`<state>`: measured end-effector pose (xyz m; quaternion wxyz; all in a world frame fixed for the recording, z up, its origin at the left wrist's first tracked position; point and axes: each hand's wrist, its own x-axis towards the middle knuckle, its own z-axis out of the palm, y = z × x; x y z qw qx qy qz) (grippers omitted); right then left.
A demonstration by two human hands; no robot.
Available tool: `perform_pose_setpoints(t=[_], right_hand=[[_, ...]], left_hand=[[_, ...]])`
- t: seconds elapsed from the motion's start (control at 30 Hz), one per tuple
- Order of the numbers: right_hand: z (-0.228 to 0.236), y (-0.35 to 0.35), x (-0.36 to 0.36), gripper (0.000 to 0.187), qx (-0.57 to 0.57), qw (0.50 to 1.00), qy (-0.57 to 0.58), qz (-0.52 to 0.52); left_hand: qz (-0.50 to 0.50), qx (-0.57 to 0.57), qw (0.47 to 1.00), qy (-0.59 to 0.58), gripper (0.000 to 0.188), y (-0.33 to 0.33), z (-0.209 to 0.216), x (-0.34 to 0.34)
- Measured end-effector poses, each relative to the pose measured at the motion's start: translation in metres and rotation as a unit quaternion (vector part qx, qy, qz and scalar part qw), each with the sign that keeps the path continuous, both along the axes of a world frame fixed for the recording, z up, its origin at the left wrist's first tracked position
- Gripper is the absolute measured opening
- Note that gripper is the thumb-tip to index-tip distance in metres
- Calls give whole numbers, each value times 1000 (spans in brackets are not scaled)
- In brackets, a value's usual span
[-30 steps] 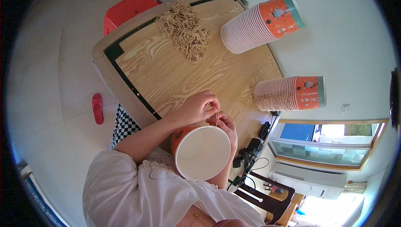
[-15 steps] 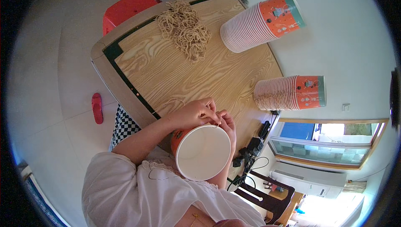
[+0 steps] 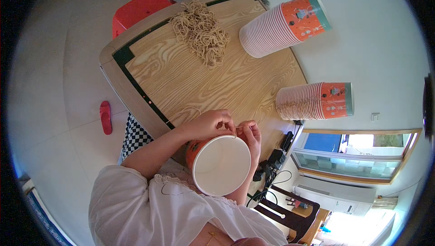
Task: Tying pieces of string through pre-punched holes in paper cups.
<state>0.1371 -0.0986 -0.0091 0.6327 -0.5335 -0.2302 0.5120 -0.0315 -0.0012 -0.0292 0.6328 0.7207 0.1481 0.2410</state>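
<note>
A large orange paper bucket (image 3: 221, 166) with a white inside rests against my body, its open mouth facing up. At its far rim a thin tan cord (image 3: 240, 127) runs from the rim to my right hand. My left hand (image 3: 213, 124) is at the far left of the rim, fingers closed near the cord's end by the rim. My right hand (image 3: 250, 135), beside the rim's right, pinches the cord between thumb and fingers. A loose piece of the cord lies on the table behind my left wrist.
A wooden table (image 3: 158, 78) carries a tangled heap of tan cord (image 3: 201, 33). Two stacks of orange-and-green paper buckets stand there, a taller stack (image 3: 267, 33) and a shorter stack (image 3: 299, 101). Black cables (image 3: 269, 173) lie at the right edge. A red stool (image 3: 136, 12) stands beyond.
My hands have moved apart at the rim. The right hand has shifted slightly right, drawing a short stretch of cord between them. The bucket has barely moved.
</note>
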Motion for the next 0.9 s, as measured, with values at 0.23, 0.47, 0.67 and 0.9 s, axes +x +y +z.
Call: perform_pose_setpoints(t=[0.23,0.47,0.67,0.9], right_hand=[[16,-8,1,4,-20,990,-137,38],[48,-6,3,9,-20,971,-214,105],[59,0,-16,7,-53,885,-446,123],[59,1,-21,10,-24,877,-469,98]], left_hand=[[-14,-161,981,-107,14,-2,-15,5],[-37,-261,962,-78,13,-2,-12,12],[-63,-321,943,-65,21,4,5,7],[-33,-364,925,-106,23,4,-1,4]])
